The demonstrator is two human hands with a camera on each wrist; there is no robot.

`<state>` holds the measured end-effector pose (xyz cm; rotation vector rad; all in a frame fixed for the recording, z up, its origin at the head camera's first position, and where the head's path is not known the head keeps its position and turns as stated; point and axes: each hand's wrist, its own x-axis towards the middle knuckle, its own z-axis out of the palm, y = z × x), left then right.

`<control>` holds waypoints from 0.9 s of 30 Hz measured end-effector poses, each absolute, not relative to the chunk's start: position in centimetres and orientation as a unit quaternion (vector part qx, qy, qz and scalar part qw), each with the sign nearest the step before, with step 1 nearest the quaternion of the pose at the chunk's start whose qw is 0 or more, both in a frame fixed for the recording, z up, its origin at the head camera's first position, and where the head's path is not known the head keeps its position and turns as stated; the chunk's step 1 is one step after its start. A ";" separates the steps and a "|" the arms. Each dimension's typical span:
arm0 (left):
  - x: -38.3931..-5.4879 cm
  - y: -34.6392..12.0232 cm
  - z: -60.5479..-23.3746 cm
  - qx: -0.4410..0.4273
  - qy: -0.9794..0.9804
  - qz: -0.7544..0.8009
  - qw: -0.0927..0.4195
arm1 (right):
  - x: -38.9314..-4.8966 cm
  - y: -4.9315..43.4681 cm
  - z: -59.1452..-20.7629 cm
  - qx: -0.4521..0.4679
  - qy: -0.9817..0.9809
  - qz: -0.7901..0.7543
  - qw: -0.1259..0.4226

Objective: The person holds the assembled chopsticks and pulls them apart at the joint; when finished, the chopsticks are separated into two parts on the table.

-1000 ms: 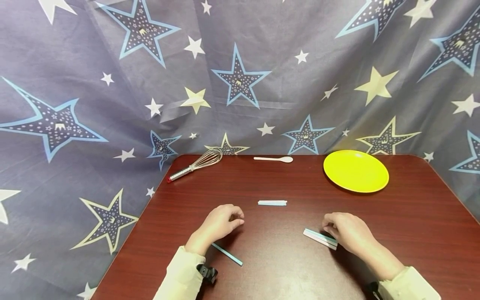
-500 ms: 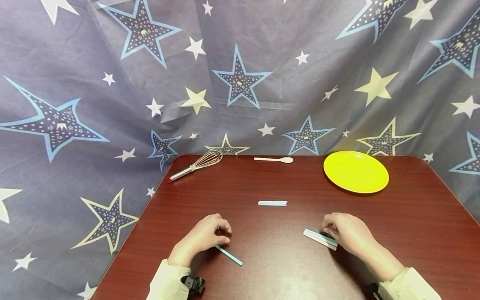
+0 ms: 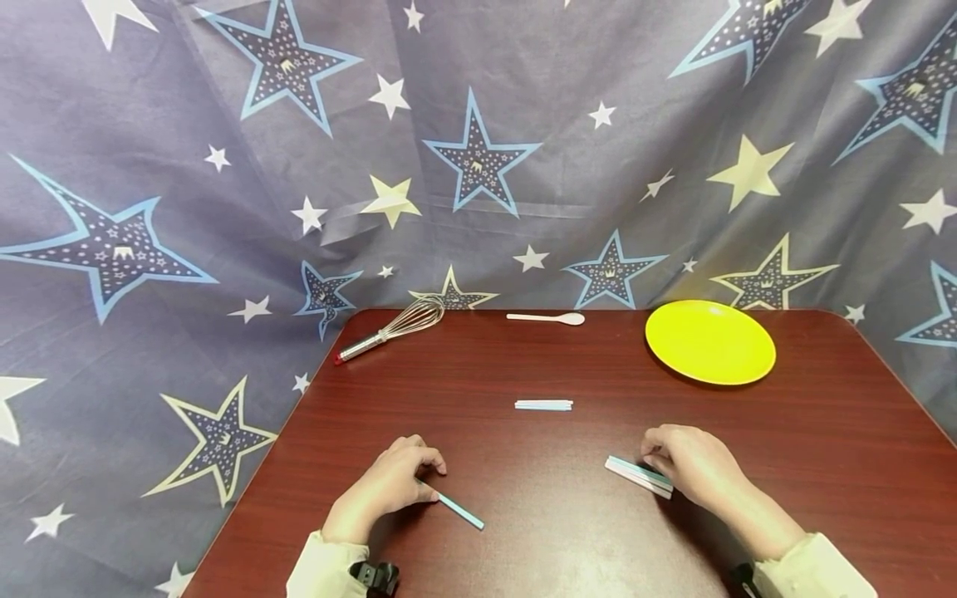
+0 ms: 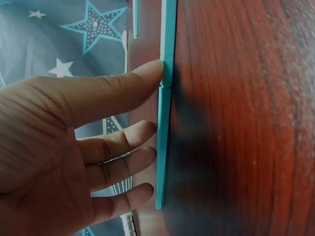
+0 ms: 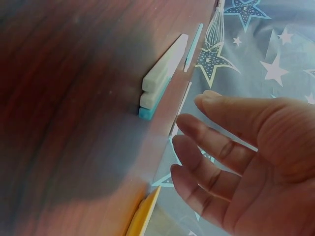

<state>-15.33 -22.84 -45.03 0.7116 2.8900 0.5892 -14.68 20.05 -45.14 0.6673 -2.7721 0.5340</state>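
My left hand [image 3: 390, 480] is over a thin light-blue stick [image 3: 462, 511] lying on the table. In the left wrist view its thumb tip touches the blue stick [image 4: 167, 44] near a seam, where a second blue length [image 4: 161, 147] continues in line; the other visible fingers extend loosely beside it. On the right, my right hand [image 3: 695, 465] hovers with relaxed, slightly bent fingers beside a small group of sticks [image 3: 638, 477]. In the right wrist view that group shows two white sticks [image 5: 165, 69] and a blue one [image 5: 145, 113] side by side, apart from the fingers.
Farther back lies another row of white and blue sticks [image 3: 543, 405]. Along the far edge are a wire whisk [image 3: 392, 328], a white spoon [image 3: 546, 318] and a yellow plate [image 3: 710, 342]. A starry grey curtain [image 3: 523, 124] hangs behind the table [image 3: 553, 531].
My left hand has moved left and toward me, bringing its thumb to the blue stick. My right hand and the other objects stay in place.
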 end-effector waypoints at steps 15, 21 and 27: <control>-15.1 -22.7 -45.4 0.244 0.956 0.163 0.027 | -14.8 20.1 -45.3 0.224 -0.951 0.185 0.111; -15.2 -22.4 -45.4 0.248 0.954 0.162 0.032 | -14.8 20.0 -45.3 0.225 -0.950 0.187 0.108; -15.2 -22.1 -45.4 0.247 0.957 0.148 0.034 | -14.7 19.9 -45.4 0.229 -0.949 0.187 0.110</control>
